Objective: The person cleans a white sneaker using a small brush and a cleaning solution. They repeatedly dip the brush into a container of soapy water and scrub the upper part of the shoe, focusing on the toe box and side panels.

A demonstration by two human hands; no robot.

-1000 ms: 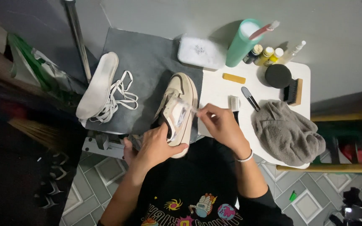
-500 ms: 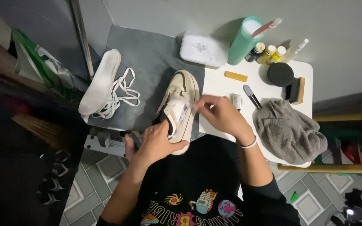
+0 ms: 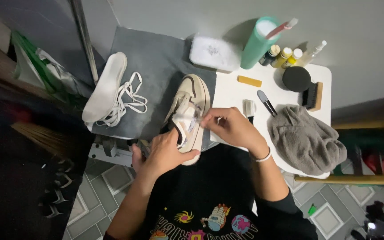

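Sneaker (image 3: 195,95) on grey mat (image 3: 156,62), toe away, heel at near edge. Left hand (image 3: 165,153) closed around heel end, steadying. Right hand (image 3: 230,126) pinching white cloth (image 3: 186,116) at shoe opening, fingers curled. Insole (image 3: 105,86) and loose laces (image 3: 127,98) left on mat. Grey towel (image 3: 305,140), brush (image 3: 313,95), bottles (image 3: 285,55) on white worktop (image 3: 232,95).

The person wears a black T-shirt (image 3: 210,195) with short sleeves, so both forearms are bare. Across the chest runs a colourful cartoon print: a swirling yellow and pink shape, a small astronaut-like figure in the middle, a round pink and blue planet beside it. A thin white bracelet (image 3: 263,158) circles the right wrist. Both hands (image 3: 165,151) are bare, without rings or gloves
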